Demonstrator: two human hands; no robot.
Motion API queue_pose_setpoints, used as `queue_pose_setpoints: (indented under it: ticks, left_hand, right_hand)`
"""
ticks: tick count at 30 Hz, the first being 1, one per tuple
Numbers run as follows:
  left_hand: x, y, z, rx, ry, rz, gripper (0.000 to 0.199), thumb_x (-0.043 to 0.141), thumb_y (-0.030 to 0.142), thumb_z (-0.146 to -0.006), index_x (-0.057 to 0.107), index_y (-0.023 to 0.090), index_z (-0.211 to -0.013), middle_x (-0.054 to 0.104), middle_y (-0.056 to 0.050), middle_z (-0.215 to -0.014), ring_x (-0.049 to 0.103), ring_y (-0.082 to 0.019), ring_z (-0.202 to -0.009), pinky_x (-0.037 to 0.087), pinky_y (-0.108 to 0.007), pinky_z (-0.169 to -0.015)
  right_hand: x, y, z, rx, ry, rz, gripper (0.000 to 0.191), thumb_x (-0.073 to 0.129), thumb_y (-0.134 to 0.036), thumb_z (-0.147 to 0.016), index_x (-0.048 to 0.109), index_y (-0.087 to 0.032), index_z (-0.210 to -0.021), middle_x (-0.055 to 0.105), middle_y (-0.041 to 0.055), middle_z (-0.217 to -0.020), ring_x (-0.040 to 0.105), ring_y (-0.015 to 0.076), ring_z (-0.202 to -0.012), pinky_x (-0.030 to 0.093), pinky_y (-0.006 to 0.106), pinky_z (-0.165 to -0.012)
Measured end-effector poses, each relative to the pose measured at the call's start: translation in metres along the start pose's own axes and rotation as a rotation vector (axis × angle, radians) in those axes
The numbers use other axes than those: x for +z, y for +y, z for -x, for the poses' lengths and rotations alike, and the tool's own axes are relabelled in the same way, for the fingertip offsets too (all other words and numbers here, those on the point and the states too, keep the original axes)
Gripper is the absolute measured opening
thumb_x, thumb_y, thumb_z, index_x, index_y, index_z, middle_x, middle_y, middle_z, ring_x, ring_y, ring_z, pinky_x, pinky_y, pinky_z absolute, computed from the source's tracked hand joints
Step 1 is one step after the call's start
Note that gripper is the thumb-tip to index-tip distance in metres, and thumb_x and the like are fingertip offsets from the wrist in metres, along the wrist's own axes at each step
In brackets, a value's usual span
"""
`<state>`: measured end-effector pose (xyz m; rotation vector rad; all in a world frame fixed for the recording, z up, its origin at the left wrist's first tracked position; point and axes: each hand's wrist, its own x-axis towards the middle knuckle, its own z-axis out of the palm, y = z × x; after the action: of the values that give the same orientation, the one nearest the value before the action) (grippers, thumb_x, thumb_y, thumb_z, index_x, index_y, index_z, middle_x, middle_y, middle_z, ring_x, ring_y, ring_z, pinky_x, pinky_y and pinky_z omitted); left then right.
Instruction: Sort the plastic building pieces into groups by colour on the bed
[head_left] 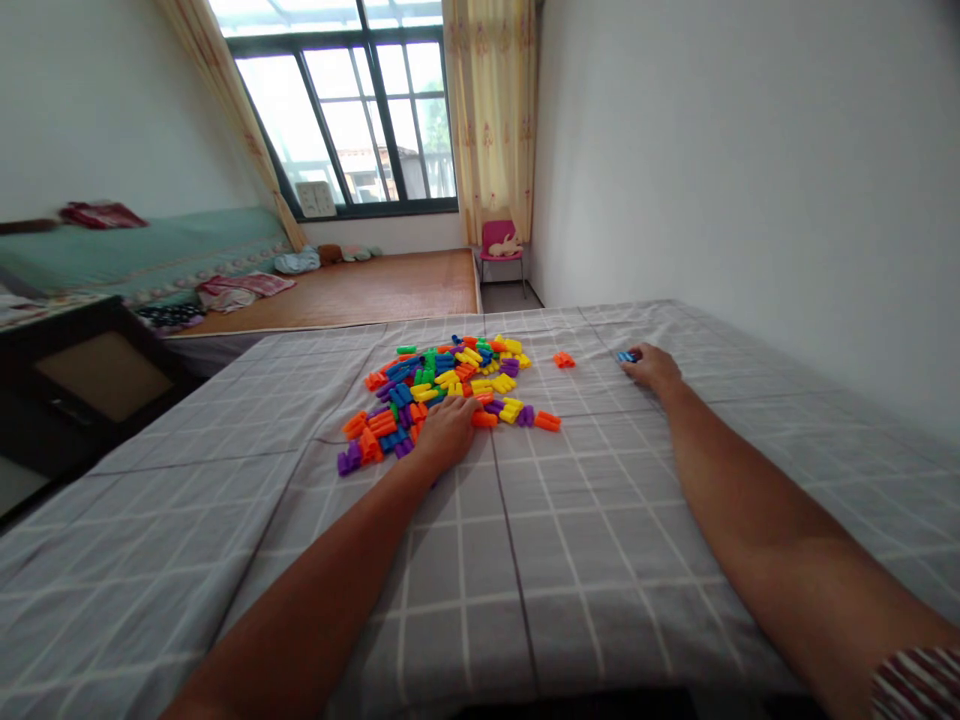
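1. At the far left, a dark cabinet with a tan panel (pixel 112 378) is cut off by the picture's edge.
2. Right of it, beyond the cloth, a low bed with a brown mat (pixel 360 285) runs toward the window. On the sill stands a pale square object (pixel 316 199); the marks on its face are too small to read.
3. On a grey cloth with white grid lines (pixel 600 560) spreads a loose pile of ribbed plastic pieces (pixel 450 378) in orange, yellow, blue, purple and green. Their long axes point various ways, and many overlap, so single outlines are hard to make out.
4. The left hand (pixel 448 432) rests palm down over the pile's near edge, covering some pieces. Its fingertips are unclear; whether they grip anything cannot be told. Its forearm leaves the view at the bottom.
5. At the pile's right end, an orange ribbed piece (pixel 547 421) lies with its long axis roughly left to right.
6. Farther back and slightly right, a separate orange plastic cluster (pixel 564 360) sits apart.
7. Rightmost, the right hand (pixel 654 367) pinches a small blue plastic piece (pixel 627 356) at the cloth; the piece's visible end points left, its other end hidden by the fingers.
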<state>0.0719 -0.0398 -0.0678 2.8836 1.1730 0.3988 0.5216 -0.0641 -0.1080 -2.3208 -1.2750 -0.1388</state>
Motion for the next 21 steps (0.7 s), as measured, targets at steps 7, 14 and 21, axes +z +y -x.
queue_pose_setpoints:
  ticks: [7,14,21]
  left_hand:
    - [0.0,0.001,0.002,-0.03,-0.028,0.001,0.031,0.044,0.015,-0.087,0.056,0.025,-0.114,0.061,-0.006,-0.114,0.05,-0.021,-0.113,0.043,-0.037,-0.094]
    - [0.004,0.0,0.004,-0.013,-0.006,0.0,0.028,0.043,0.018,-0.089,0.055,0.025,-0.113,0.061,-0.004,-0.112,0.051,-0.022,-0.11,0.043,-0.037,-0.093]
    - [0.005,0.001,0.004,-0.019,-0.013,0.005,0.032,0.043,0.018,-0.09,0.052,0.026,-0.12,0.06,-0.005,-0.118,0.048,-0.022,-0.116,0.041,-0.038,-0.096]
  right_hand:
    - [0.012,-0.079,-0.02,-0.219,-0.065,-0.137,0.034,0.064,-0.038,-0.074,0.067,-0.02,-0.102,0.072,0.0051,-0.101,0.066,0.0177,-0.081,0.05,0.028,-0.073]
    - [0.044,-0.131,-0.058,-0.17,-0.166,0.031,0.03,0.069,-0.035,-0.069,0.071,-0.02,-0.094,0.073,0.0069,-0.092,0.067,0.0218,-0.083,0.051,0.03,-0.07]
    - [0.039,-0.143,-0.064,-0.18,-0.196,0.028,0.038,0.068,-0.04,-0.074,0.071,-0.013,-0.1,0.072,0.0121,-0.098,0.067,0.0249,-0.089,0.051,0.032,-0.075]
